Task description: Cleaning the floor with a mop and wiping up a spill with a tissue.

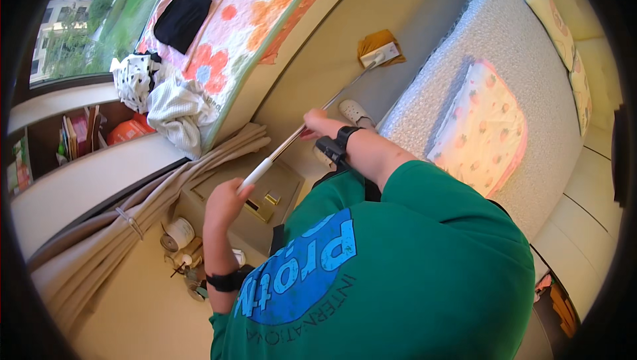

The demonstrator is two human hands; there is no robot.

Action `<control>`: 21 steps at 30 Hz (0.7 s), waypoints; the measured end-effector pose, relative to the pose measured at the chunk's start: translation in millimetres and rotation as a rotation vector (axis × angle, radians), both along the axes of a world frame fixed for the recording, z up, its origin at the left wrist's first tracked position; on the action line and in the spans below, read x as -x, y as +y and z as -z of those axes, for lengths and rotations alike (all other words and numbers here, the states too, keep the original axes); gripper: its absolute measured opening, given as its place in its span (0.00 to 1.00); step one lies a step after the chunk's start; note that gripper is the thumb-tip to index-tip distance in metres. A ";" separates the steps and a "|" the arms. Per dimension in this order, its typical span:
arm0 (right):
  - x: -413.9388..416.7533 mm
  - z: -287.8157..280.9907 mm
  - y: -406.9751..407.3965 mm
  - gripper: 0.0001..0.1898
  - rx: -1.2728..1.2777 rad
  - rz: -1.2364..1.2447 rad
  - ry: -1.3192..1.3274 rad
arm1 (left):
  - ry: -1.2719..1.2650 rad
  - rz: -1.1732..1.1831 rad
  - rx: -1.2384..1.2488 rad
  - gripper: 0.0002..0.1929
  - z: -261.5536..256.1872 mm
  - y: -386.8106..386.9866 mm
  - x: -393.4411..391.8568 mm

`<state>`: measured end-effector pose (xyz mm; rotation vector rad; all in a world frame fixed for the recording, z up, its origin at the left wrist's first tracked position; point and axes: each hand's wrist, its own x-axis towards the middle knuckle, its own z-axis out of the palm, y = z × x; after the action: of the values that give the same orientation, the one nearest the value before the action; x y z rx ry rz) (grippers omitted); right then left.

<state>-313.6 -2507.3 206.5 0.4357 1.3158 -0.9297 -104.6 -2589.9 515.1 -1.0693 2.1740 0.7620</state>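
A flat mop crosses the middle of the view, its metal pole (288, 142) slanting from lower left to upper right. My left hand (226, 204) is closed around the white grip (256, 175) at the pole's upper end. Farther down, my right hand (315, 123) holds the metal part of the pole. At the far end, the white mop head (380, 55) rests over a mustard-coloured cloth (374, 40) on the floor (415, 24). Both my forearms wear black straps, and a dark device sits at the right wrist.
To the right is a bed (490, 26) with a folded strawberry-print blanket (482, 131). A floral quilt (239, 16) covers the window ledge at left, with clothes (179, 106) heaped on it. Below hangs a beige curtain (134, 220), near a cabinet (278, 186). A clog (354, 111) shows on my foot.
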 end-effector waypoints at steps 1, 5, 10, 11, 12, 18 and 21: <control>-24.2 -2.9 -3.9 0.12 0.024 -0.055 -0.028 | -0.043 -0.027 0.037 0.18 -8.8 -1.0 -23.3; -128.6 3.5 -14.5 0.14 0.168 -0.124 -0.173 | -0.105 -0.166 0.099 0.18 -47.0 5.8 -112.2; -205.6 -72.1 -17.6 0.17 0.284 -0.532 -0.213 | -0.120 -0.304 0.084 0.16 -92.6 37.9 -196.1; -216.1 -73.9 -17.8 0.16 0.304 -0.588 -0.268 | -0.154 -0.349 0.072 0.16 -100.1 45.0 -204.2; -216.3 -83.2 -17.6 0.15 0.282 -0.574 -0.356 | -0.185 -0.393 0.060 0.16 -106.1 51.0 -207.7; -247.0 -52.9 -1.3 0.16 0.035 0.101 -0.699 | -0.069 -0.582 0.055 0.10 -106.4 79.7 -195.6; -224.7 -59.6 -2.7 0.15 -0.159 0.224 -0.480 | 0.126 -0.708 -0.031 0.12 -69.0 90.7 -199.5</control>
<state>-88.9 -2510.0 266.1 0.8862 0.9134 -0.8379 94.8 -2499.3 584.1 -1.8484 1.8547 1.1827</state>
